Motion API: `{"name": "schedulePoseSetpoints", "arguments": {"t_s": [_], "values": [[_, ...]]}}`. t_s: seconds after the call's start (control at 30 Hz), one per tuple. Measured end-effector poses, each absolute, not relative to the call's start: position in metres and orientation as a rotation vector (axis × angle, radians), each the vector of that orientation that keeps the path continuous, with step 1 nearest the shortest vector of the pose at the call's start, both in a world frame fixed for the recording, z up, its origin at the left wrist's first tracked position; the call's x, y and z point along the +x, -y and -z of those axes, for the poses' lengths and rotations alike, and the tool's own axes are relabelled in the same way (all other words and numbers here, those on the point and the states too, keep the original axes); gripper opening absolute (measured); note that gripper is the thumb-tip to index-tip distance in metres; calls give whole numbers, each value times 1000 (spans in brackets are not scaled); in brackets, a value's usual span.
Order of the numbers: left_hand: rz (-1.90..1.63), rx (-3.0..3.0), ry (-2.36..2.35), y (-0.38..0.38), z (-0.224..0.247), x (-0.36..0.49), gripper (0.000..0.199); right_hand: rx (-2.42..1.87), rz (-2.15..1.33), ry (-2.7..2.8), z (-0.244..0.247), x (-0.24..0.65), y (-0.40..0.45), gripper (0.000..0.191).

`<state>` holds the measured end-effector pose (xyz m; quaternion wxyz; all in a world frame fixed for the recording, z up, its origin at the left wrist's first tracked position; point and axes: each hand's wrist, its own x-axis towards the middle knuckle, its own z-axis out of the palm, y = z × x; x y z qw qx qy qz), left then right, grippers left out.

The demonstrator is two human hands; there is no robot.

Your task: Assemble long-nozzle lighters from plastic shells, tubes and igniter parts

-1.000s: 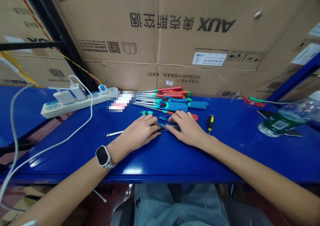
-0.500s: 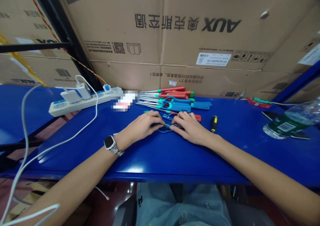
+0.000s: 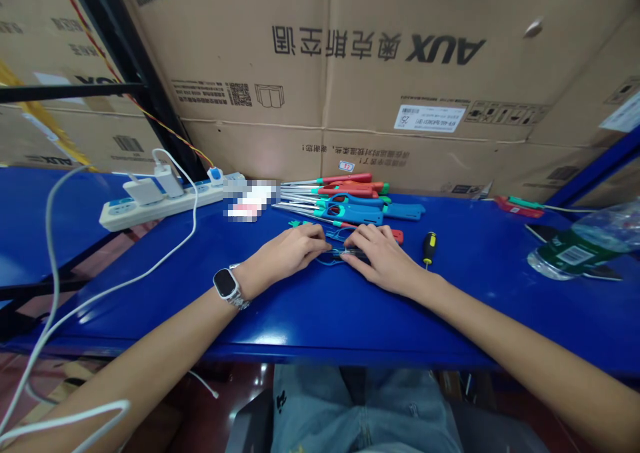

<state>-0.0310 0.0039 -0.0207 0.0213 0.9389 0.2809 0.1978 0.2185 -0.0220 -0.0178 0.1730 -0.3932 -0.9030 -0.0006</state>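
Observation:
On the blue table, my left hand (image 3: 295,246) is closed in a pinch at the left end of a small dark lighter part (image 3: 339,253). Thumb and fingers of my right hand (image 3: 384,256) grip the same part from the right, much of it hidden under them. Beneath it shows a blue lighter casing (image 3: 327,262), partly covered. Just beyond my fingers lie another blue lighter piece (image 3: 336,235) and a red lighter handle (image 3: 398,236). Behind these is a pile of long-necked lighters (image 3: 355,213) with blue and red handles.
A black-and-yellow screwdriver (image 3: 429,247) lies right of my right hand. To the left are a white power strip (image 3: 193,203) with chargers and a loose white cable (image 3: 145,276). A green-labelled plastic bottle (image 3: 570,253) lies at the right. Large cardboard boxes (image 3: 350,93) stand behind.
My left wrist has turned and shifted slightly right. The fingers of both hands stay around the small part, a little more of which shows between them.

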Motion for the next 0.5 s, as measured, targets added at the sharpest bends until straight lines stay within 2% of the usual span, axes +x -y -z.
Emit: {"name": "schedulePoseSetpoints", "arguments": {"t_s": [0.2, 0.5], "values": [[-569, 2957, -896, 0, 20, -30, 31, -927, 371, 2633, 18, 211, 32, 37], [-594, 2979, -903, 3, 21, -30, 34, -960, 527, 2725, 15, 209, 35, 40]]}}
